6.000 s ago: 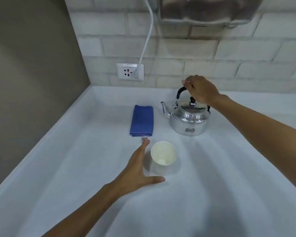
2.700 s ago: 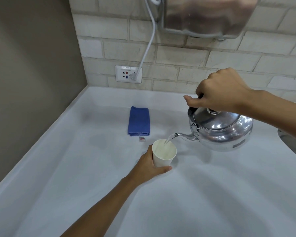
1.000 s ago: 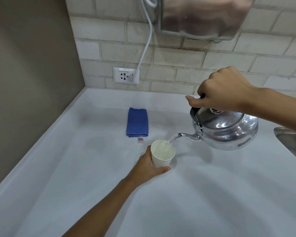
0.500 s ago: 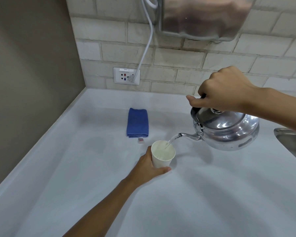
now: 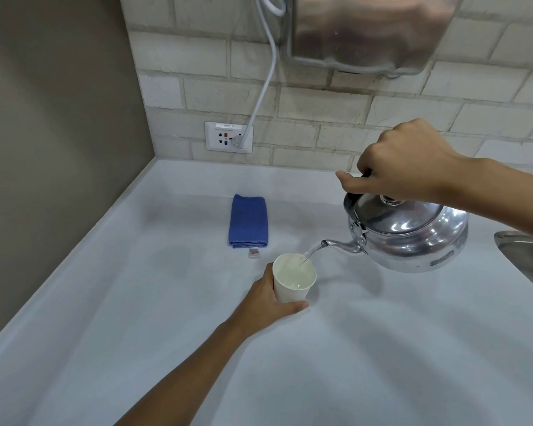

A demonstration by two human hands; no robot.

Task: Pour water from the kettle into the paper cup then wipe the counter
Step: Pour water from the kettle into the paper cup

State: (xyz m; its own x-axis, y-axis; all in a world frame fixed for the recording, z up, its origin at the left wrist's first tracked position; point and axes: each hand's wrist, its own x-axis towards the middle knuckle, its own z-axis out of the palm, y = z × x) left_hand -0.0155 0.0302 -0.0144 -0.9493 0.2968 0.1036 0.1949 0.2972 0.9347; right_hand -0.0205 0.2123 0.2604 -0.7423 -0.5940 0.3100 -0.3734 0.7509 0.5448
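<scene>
Head view — one kettle, one paper cup, one cloth.

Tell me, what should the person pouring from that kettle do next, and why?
Probably tip the kettle back upright to stop the stream. The right hand holds it tilted, water runs from the spout into the paper cup, and the water looks fairly near the rim. The left hand steadies the cup. The blue cloth lies folded, unused.

On the counter, the cloth lies behind the cup, with the kettle raised to its right.
</scene>
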